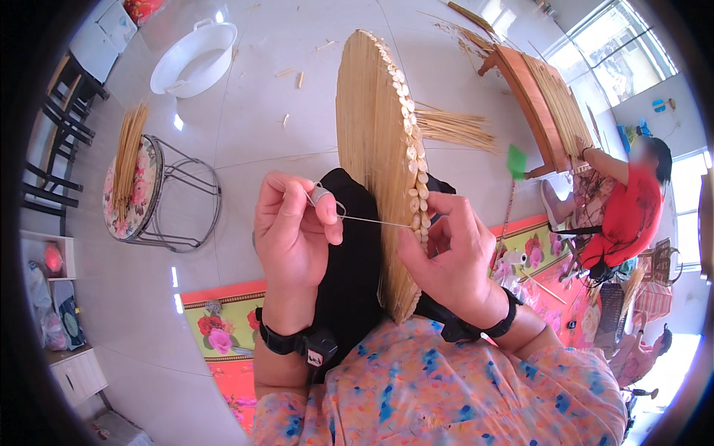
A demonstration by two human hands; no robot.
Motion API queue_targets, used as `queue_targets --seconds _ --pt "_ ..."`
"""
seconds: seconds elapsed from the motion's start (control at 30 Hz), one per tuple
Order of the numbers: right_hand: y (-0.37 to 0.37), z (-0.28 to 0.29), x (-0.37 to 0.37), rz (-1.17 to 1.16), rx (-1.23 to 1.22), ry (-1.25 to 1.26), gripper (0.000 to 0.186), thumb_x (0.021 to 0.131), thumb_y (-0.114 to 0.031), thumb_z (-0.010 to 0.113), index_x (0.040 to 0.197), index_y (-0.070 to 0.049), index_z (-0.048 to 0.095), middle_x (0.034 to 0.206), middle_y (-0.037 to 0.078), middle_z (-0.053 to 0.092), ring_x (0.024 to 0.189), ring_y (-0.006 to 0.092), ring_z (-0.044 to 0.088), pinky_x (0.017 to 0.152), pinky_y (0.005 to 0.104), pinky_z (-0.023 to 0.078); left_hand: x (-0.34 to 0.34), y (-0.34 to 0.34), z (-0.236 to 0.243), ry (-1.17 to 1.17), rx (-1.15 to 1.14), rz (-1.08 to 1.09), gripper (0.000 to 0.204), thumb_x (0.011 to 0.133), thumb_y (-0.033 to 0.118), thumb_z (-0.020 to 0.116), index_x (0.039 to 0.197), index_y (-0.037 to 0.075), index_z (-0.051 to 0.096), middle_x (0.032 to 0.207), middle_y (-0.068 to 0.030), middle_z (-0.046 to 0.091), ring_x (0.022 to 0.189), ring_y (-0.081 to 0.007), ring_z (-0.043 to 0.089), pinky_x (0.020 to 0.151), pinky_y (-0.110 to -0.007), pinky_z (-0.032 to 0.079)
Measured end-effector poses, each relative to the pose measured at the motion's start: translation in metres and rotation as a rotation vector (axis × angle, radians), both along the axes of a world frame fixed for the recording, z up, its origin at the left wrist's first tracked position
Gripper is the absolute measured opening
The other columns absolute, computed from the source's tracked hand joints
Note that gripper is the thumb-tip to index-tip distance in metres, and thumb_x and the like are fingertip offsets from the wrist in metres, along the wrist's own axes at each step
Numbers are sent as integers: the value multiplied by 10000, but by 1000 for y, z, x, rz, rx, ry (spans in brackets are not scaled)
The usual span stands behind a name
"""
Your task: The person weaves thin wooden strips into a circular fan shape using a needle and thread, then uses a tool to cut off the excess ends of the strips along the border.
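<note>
A long oval piece of pale straw (366, 126) stands on edge across my lap, its far end tapering upward. Folded straw knots (407, 111) run in a bumpy braid along its right rim. My left hand (292, 230) is closed in a pinch, a grey band round one finger, holding a thin pale thread (368, 219). From there the thread runs taut to the braided rim; whether a needle is in the fingers I cannot tell. My right hand (455, 249) grips the rim between thumb and fingers where the thread meets it. Loose stalks (457, 128) stick out beyond the rim.
At left, a flowered stool (152, 160) carries a straw bundle (130, 163). A white tub (195, 59) sits on the tiled floor behind it. At right, a person in red (632, 201) works by a wooden table (528, 104) with straw. A floral mat (223, 327) lies beneath me.
</note>
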State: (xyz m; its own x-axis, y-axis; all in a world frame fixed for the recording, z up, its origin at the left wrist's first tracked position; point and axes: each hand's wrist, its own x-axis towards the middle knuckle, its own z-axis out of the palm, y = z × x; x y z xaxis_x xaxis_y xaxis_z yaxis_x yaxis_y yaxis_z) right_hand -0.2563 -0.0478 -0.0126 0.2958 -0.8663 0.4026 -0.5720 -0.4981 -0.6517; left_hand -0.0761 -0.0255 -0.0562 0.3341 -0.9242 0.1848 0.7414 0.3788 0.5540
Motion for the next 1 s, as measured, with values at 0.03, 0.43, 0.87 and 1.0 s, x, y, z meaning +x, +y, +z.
queue_targets --seconds 0.03,0.43,0.87,1.0 --pt "0 1 0 1 0 13 394 708 -103 791 1036 -19 588 806 55 600 462 121 546 450 263 459 1 -2 1 -133 96 85 159 1044 185 445 984 53 512 679 -96 561 438 -143 451 440 -226 392" --pt "4 3 0 -35 -71 135 367 674 -65 807 973 -26 598 704 31 569 482 112 538 446 244 435 12 -14 4 -235 123 145 124 1011 90 469 911 26 503 629 -92 538 416 -128 442 390 -234 388" --pt "2 -12 -11 49 -117 -24 482 701 -51 794 1146 -1 616 774 45 571 521 94 508 470 235 420 75 3 -22 -1024 614 353 254 968 99 527 1151 -20 656 855 -95 686 707 -184 687 665 -272 535" --pt "6 -19 -15 54 -96 -75 551 693 -30 782 1212 11 605 836 50 588 562 87 520 497 230 435 46 35 10 -1222 448 225 305 973 67 496 1246 0 614 839 -104 680 698 -169 682 647 -277 528"
